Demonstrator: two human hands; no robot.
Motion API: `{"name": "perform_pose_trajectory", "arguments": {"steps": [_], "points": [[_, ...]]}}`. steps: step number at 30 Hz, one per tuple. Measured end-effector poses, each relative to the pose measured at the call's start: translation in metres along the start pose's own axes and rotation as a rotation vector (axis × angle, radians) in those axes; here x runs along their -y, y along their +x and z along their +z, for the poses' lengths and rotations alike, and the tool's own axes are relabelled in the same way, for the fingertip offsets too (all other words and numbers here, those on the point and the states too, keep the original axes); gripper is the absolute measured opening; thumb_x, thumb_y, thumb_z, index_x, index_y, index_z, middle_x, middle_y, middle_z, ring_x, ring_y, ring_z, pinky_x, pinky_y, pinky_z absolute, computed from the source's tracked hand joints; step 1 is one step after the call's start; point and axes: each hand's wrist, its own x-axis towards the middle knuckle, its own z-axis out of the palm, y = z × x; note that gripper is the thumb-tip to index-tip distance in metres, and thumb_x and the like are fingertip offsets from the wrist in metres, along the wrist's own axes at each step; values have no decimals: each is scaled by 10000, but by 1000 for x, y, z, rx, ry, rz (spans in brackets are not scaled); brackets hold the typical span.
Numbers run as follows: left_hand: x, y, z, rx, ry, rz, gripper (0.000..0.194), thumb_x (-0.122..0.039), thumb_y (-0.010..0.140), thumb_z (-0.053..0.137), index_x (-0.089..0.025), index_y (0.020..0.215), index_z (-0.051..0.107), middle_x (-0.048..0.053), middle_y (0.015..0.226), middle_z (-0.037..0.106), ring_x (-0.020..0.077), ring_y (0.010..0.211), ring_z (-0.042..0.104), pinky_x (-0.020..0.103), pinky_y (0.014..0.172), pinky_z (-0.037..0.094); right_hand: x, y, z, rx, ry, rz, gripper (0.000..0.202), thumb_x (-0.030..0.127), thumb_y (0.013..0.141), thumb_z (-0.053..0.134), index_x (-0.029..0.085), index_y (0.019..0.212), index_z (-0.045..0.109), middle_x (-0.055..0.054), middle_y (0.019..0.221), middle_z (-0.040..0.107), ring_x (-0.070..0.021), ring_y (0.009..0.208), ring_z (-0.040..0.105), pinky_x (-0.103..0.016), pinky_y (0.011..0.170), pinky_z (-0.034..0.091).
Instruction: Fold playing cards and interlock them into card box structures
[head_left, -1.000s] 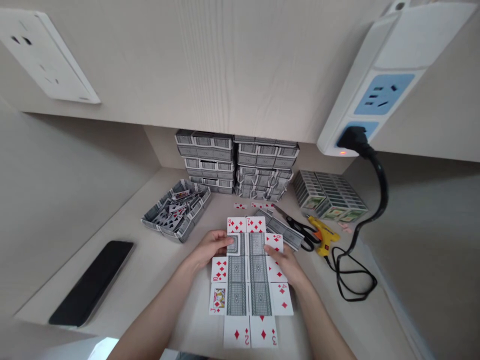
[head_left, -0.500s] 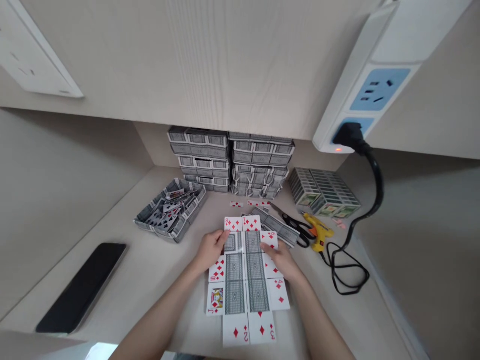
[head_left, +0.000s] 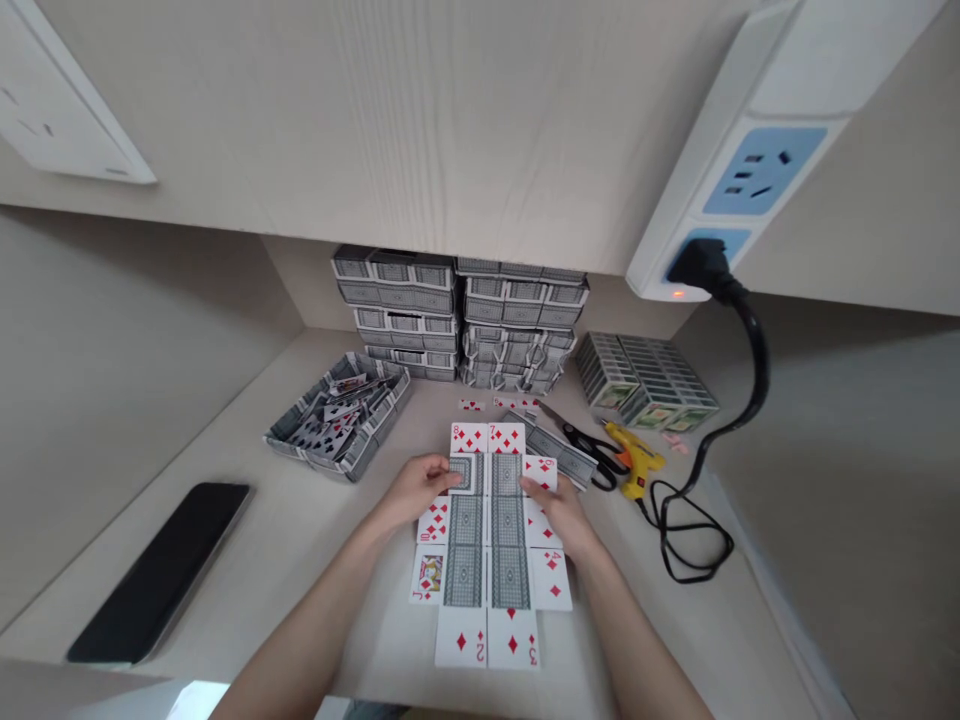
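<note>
A flat panel of joined playing cards (head_left: 465, 577) lies in front of me, with grey patterned backs in two middle columns and red diamond faces around the edge. My left hand (head_left: 411, 492) pinches its upper left edge, thumb on a small bordered piece of card back (head_left: 461, 474). On the opposite side, my right hand (head_left: 559, 510) grips the edge near the 6 of diamonds (head_left: 543, 472), thumb on top and fingers mostly hidden beneath. The 8 (head_left: 469, 438) and 7 of diamonds (head_left: 508, 438) stick out at the far end.
An open card box (head_left: 337, 425) of loose cards stands left, near a black phone (head_left: 161, 572). Stacked card boxes (head_left: 457, 320) line the back. Right are scissors (head_left: 592, 450), a yellow glue gun (head_left: 634, 465) with its cord, and packs of cards (head_left: 649, 385).
The panel's near end has shifted slightly away from me and tilted. My left thumb has moved a little further in over the upper left card. My right hand keeps its grip.
</note>
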Motion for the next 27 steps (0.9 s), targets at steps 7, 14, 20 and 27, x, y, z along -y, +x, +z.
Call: {"name": "perform_pose_trajectory", "arguments": {"steps": [7,14,20,27], "points": [[3,0,5,-106,62,51,212,-341,632,606,-159,609,499,-33,565,542,106,543,489,205,519,343,-6,3,0,-16,-1,-42,333,412,617,687,172,846,657,-76,867,699,-282,856,630,-402,751,470],[3,-2,-3,65,45,41,226,-325,608,624,-159,617,470,-48,554,502,88,513,444,197,491,316,-6,0,3,-48,0,-55,311,403,625,683,174,834,658,-65,854,701,-274,830,635,-411,770,465],[14,2,6,-113,46,35,206,-271,568,614,-164,555,439,-60,493,460,87,478,421,198,477,293,-6,2,1,-38,1,-20,328,410,607,694,175,833,658,-81,875,698,-298,899,614,-419,758,469],[-6,-8,2,-166,-199,-30,294,-350,528,692,-158,587,477,-65,484,497,72,434,423,191,453,313,9,-8,4,216,181,128,409,297,537,755,159,903,636,-83,898,692,-267,805,643,-399,757,471]]}}
